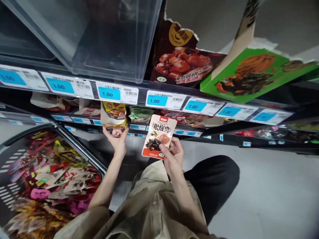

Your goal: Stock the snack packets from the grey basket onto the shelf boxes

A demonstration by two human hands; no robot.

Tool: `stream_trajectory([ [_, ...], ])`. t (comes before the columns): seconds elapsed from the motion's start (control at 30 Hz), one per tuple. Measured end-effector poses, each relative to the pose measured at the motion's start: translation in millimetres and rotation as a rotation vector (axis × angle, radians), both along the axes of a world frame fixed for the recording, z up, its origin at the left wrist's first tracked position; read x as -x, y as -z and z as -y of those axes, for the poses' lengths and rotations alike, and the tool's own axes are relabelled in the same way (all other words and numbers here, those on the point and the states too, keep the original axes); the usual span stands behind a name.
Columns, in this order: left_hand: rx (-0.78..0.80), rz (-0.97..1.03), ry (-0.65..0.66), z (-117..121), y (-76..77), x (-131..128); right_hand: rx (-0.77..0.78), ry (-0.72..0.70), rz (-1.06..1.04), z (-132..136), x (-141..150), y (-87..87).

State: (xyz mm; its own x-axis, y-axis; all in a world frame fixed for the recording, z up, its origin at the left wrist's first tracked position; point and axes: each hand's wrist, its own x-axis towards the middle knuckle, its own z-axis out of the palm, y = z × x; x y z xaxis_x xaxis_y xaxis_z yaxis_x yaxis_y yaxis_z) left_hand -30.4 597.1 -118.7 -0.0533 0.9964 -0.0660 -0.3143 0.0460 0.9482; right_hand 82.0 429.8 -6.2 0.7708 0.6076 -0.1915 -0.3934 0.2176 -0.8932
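In my right hand (174, 154) is a flat snack packet (162, 132), white and orange-red with pictures of dark food and a walnut-like piece. The thumb lies on its front and the fingers are behind it. My left hand (117, 140) grips the lower front of a yellow open-topped snack box (114, 113) at the edge of the lower shelf, thumb on one side and fingers curled under. Beside that box sits a green snack packet (140, 115).
A dark shopping basket (1, 182) full of loose snack packets (56, 174) stands at my left. The upper shelf's price-label edge (142, 83) juts out above my hands, carrying clear plastic bins (110, 35), a brown box (183, 63) and a tilted green box (247, 76).
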Motion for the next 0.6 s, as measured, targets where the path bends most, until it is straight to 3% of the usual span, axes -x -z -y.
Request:
stream_trajectory([
  [0.17,-0.002,-0.022,-0.004,-2,-0.2,1,-0.168,-0.152,-0.364,11,-14,0.5],
  [0.27,-0.027,-0.040,-0.009,-4,0.3,0,-0.408,-0.307,-0.705,19,-24,10.8],
  [0.37,-0.048,-0.070,-0.015,-5,0.1,1,-0.653,-0.323,-0.932,23,-28,21.7],
  [0.47,-0.046,-0.082,-0.004,-6,-0.6,1,-0.744,-0.293,-0.946,22,-25,25.5],
  [0.6,-0.014,-0.068,0.005,-5,-2.4,1,-0.604,-0.296,-0.757,21,-21,22.6],
])
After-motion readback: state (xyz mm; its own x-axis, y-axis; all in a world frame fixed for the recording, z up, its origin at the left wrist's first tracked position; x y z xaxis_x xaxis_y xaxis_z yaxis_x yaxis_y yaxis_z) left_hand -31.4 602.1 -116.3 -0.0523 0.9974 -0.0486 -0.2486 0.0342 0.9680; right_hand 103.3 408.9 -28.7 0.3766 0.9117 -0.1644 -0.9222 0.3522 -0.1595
